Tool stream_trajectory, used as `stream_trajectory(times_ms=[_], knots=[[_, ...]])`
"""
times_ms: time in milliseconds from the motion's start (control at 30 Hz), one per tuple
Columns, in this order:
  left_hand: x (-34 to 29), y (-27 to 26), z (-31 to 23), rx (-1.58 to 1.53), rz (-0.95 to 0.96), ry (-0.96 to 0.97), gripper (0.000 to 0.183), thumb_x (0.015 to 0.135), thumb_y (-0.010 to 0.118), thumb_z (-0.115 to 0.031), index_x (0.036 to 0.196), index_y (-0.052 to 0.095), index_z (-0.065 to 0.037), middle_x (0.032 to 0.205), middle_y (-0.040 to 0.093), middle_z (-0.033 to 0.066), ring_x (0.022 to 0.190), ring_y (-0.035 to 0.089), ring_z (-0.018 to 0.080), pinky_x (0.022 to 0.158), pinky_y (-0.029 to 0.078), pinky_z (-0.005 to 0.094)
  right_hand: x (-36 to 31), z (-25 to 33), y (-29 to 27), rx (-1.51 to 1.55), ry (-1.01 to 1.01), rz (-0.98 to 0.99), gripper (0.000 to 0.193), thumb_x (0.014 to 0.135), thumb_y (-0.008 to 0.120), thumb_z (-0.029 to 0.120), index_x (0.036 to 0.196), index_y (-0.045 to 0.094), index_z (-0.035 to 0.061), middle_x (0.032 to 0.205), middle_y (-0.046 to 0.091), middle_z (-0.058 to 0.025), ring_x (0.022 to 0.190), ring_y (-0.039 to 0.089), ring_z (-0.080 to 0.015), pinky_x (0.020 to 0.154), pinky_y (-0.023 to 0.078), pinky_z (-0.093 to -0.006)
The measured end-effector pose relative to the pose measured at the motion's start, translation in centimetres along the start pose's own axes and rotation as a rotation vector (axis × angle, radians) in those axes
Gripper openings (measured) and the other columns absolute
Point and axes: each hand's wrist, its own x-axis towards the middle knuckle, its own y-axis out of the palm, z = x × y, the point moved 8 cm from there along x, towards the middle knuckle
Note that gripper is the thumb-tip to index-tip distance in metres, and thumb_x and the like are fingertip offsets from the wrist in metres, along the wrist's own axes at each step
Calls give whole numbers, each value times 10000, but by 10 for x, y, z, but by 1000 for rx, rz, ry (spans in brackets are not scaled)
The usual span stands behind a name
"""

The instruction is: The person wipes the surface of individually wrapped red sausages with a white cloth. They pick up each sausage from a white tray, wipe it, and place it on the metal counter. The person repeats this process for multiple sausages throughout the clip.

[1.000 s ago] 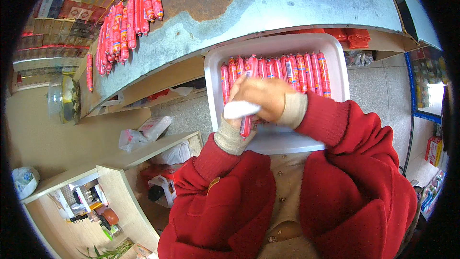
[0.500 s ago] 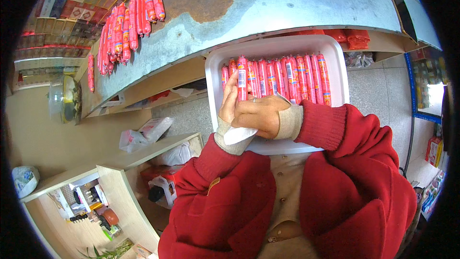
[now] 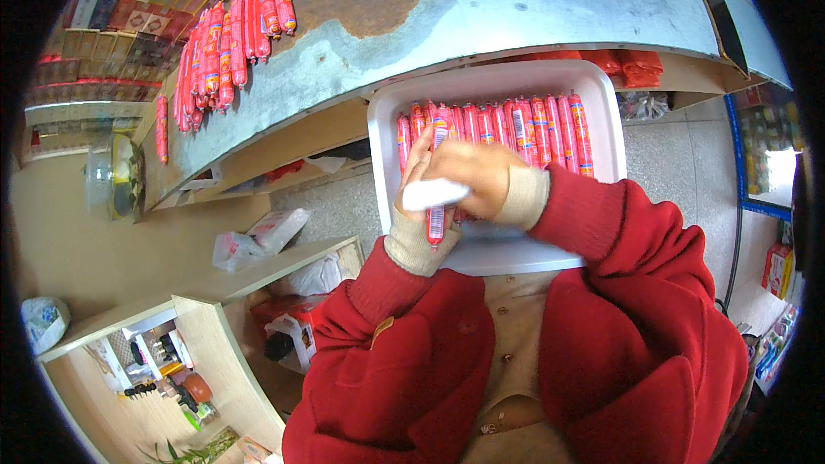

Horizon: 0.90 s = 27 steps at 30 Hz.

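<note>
My left hand (image 3: 413,174) is closed around a pink-wrapped sausage (image 3: 436,227), which stands nearly upright in the picture with both ends showing. Over its middle, my right hand (image 3: 483,174) presses a folded white tissue or cloth (image 3: 435,194); the right fingers are blurred and partly hidden behind it. Both hands hover above the near left part of a white plastic tub (image 3: 612,155). Inside it, a row of pink sausages (image 3: 550,131) lies side by side, its near left part covered by my hands.
Beyond the tub runs a worn blue-grey counter (image 3: 516,9) with more pink sausages (image 3: 225,47) piled at its left end. Red bags (image 3: 638,69) sit on the shelf beneath. Left of me are a wooden shelf unit (image 3: 206,335) and a white plastic bag (image 3: 236,251).
The sausage has slid toward me through my hands, so its lower end now shows below the left hand. My right hand and the white tissue or cloth have moved up along it.
</note>
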Motion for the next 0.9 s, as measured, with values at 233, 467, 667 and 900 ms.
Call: stream_trajectory(times_ms=[233,467,667,900], knots=[[-2,-6,-1,373,62,120,547,891,563,-175,1383,345,-78,1302,397,110,1136,433,221,911,401,310,-4,6,13,-94,-29,142,279,725,631,65,1000,610,105,955,594,-73,862,621,-287,711,521,-386],[-3,9,29,-566,-132,-386,383,1000,339,-295,1341,350,-120,702,462,41,524,399,96,440,336,216,6,-43,-46,-141,180,-314,188,770,626,66,957,629,84,908,582,-124,837,596,-329,714,498,-393],[-2,4,-19,501,-44,192,622,877,557,-60,1420,255,-78,1178,451,93,943,504,152,754,455,271,-2,4,7,57,-8,35,260,730,633,108,988,609,113,957,570,-100,906,593,-312,759,511,-386],[-2,-4,-7,530,-17,150,456,946,457,-185,1378,348,-86,1242,419,106,1066,434,174,836,428,282,0,3,9,18,22,53,212,743,604,114,955,587,117,932,558,-100,878,596,-314,708,518,-410]])
